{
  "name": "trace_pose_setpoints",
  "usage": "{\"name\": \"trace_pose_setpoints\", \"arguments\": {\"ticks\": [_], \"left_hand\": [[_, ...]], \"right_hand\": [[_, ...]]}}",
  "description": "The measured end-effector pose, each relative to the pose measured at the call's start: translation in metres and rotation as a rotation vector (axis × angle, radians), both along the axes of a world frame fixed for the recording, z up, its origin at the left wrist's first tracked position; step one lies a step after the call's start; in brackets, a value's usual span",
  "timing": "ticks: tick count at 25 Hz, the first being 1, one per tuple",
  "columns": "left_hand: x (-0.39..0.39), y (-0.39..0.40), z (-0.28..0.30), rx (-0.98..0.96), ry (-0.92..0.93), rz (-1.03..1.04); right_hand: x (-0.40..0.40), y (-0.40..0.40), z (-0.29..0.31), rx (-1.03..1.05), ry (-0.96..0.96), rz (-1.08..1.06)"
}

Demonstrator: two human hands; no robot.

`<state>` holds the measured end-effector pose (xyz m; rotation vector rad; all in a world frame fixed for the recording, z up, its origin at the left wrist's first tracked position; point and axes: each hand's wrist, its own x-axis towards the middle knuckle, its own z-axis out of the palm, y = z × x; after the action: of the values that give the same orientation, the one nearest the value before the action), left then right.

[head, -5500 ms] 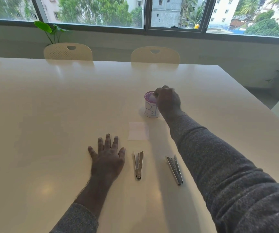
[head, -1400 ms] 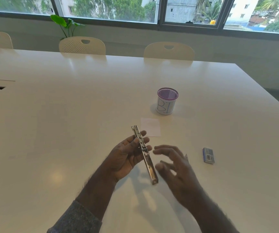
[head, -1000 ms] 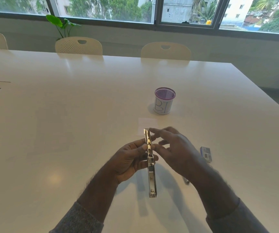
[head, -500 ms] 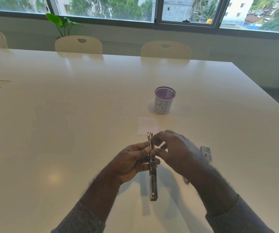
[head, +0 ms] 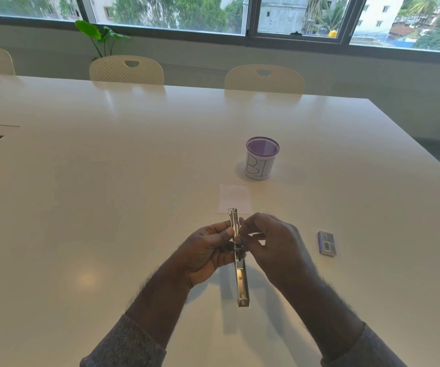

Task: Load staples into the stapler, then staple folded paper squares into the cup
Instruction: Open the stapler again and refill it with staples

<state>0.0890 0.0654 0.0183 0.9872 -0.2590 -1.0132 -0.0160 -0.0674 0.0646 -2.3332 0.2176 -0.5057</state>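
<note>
Stapler (head: pixel 241 271), a slim metal one swung open lengthwise, is held in the air above the white surface (head: pixel 81 194), its long axis running away from the person and its near end hanging free. Going left to right: the left hand (head: pixel 205 254) has its grip clamped on the stapler's middle, thumb on top and fingers curled beneath. Just to the right, the right hand (head: pixel 274 245) has its fingertips pinched together at the same middle section; whether it holds staples I cannot tell. Beyond the hands a white paper square (head: pixel 234 198) lies flat on the surface, and past it, slightly right, stands the purple mesh cup (head: pixel 261 158) with a white lettered wrap. Farthest right, a small blue staple box (head: pixel 327 243) lies flat, apart from the hands.
</note>
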Motion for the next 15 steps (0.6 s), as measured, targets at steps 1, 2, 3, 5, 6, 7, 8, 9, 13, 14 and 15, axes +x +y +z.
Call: {"name": "trace_pose_setpoints", "arguments": {"ticks": [1, 2, 3, 5, 6, 7, 8, 9, 13, 14, 15], "left_hand": [[0.002, -0.001, 0.0, 0.013, 0.014, 0.013], [0.004, -0.002, 0.001, 0.03, 0.031, 0.024], [0.004, -0.003, 0.002, 0.052, 0.039, 0.031], [0.005, -0.005, 0.004, 0.129, -0.013, 0.036], [0.006, -0.006, 0.005, 0.184, -0.069, 0.033], [0.006, -0.007, 0.005, 0.245, -0.129, 0.028], [0.007, -0.008, 0.005, 0.306, -0.184, 0.029], [0.008, -0.009, 0.005, 0.369, -0.235, 0.043], [0.011, -0.018, 0.002, 0.565, -0.351, 0.159], [0.011, -0.02, 0.001, 0.6, -0.374, 0.176], [0.011, -0.022, 0.0, 0.631, -0.399, 0.185]], "right_hand": [[-0.002, 0.002, -0.003, -0.034, -0.03, 0.007], [-0.003, 0.004, -0.005, -0.075, -0.054, 0.015], [-0.005, 0.004, -0.008, -0.11, -0.07, 0.02], [-0.007, 0.004, -0.014, -0.156, -0.082, 0.029], [-0.007, 0.003, -0.017, -0.18, -0.089, 0.039], [-0.007, 0.002, -0.02, -0.204, -0.098, 0.05], [-0.008, 0.001, -0.023, -0.222, -0.105, 0.061], [-0.008, 0.0, -0.025, -0.23, -0.107, 0.066], [-0.008, -0.003, -0.037, -0.262, -0.088, 0.05], [-0.007, -0.004, -0.04, -0.263, -0.083, 0.043], [-0.006, -0.004, -0.043, -0.261, -0.079, 0.04]]}}
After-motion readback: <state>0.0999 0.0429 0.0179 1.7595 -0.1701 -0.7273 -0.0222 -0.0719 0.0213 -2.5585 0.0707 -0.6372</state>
